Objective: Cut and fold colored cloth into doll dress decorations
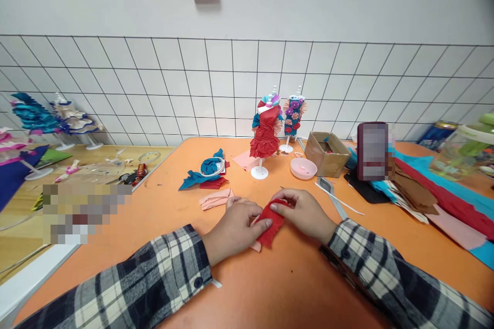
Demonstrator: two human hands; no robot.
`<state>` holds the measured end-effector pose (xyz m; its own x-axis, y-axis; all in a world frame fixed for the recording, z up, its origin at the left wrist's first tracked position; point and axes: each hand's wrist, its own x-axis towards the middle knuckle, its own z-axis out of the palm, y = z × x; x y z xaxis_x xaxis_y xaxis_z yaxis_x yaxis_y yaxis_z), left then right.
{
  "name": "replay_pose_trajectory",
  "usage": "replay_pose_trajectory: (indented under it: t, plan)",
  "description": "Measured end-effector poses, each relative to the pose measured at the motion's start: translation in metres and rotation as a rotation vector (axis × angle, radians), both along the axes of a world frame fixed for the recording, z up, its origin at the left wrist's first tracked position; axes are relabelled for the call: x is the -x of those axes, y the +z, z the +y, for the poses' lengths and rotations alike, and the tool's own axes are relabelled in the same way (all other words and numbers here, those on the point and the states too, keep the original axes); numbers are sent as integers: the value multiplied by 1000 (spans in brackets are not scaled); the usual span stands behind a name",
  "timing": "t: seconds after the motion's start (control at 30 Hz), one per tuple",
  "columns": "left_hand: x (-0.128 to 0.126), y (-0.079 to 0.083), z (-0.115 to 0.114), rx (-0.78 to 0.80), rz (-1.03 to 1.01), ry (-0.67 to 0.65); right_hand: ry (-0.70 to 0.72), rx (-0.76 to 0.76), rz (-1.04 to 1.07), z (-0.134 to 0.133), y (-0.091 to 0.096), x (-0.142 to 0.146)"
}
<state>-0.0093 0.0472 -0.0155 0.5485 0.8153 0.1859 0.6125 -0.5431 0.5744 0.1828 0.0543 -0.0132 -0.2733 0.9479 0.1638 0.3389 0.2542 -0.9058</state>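
Observation:
A small piece of red crepe paper lies on the orange table between both hands. My left hand is closed, pinching the paper's left edge with thumb and fingers. My right hand is closed too, its fingers curled over the paper's top right corner. A sliver of pink paper shows under the red piece. Both forearms wear plaid sleeves.
Folded pink paper lies just behind my left hand. Farther back stand a red paper dress on a stand, a second small mannequin, blue and red scraps, a pink dish, a cardboard box and a ruler. Coloured sheets are piled at right.

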Motion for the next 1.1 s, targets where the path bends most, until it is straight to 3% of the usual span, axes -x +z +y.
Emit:
replay_pose_trajectory:
  t: [0.2, 0.4, 0.57, 0.83, 0.93, 1.0, 1.1]
  plan:
    - [-1, 2, -2, 172, -188, -99, -143, 41, 209, 12, 9, -15]
    - [0, 0, -1, 656, -481, -154, -171, 161, 309, 16, 8, -19]
    - [-1, 8, -4, 662, -525, -211, -131, 123, 281, 11, 8, -15]
    - [0, -2, 1, 880, -630, -55, -15, 279, 259, 14, 7, -18]
    - [2, -2, 5, 928, -728, 32, -81, 225, 94, 22, 6, -30]
    - [3, -2, 8, 946, -821, 118, -181, 57, -207, 26, 8, -39]
    - [5, -2, 12, 964, -921, 199, -192, -159, -755, 24, 9, -49]
